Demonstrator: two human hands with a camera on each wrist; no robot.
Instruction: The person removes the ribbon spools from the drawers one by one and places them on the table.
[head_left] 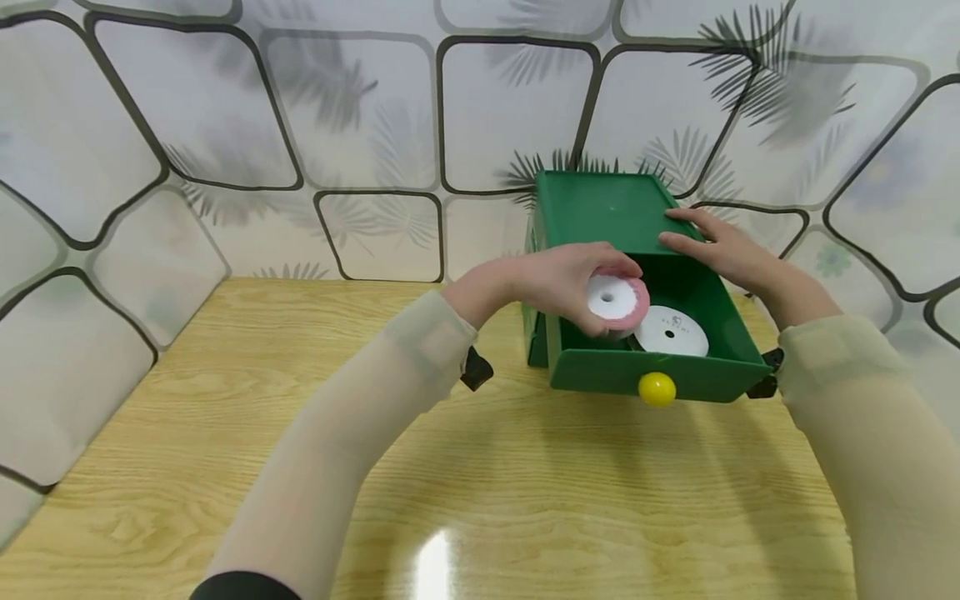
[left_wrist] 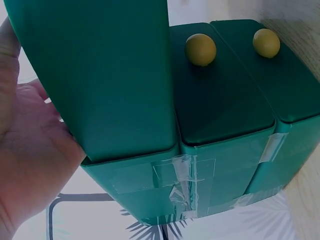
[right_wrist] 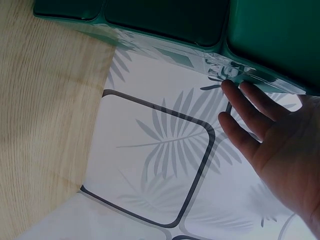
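My left hand [head_left: 558, 282] pinches a ribbon spool [head_left: 611, 297] with a white face and pink wound edge, over the left part of the pulled-out green drawer [head_left: 600, 372]. Inside that drawer lies a second white spool [head_left: 671, 332] with a small centre hole. My right hand [head_left: 738, 254] rests on the right edge of the green cabinet [head_left: 611, 208], its fingers extended. In the left wrist view the left hand [left_wrist: 35, 150] shows beside the drawer wall, and the spool is hidden. The right wrist view has the right hand [right_wrist: 285, 150] against the cabinet's side, fingers spread.
A yellow ball knob [head_left: 657, 389] sits on the open drawer's front. Below it are two closed drawers with yellow knobs [left_wrist: 200, 49]. The cabinet stands on a wood-grain table [head_left: 300, 375], close to a patterned wall covering [head_left: 360, 108]. Clear tape [left_wrist: 182, 175] joins the cabinet units.
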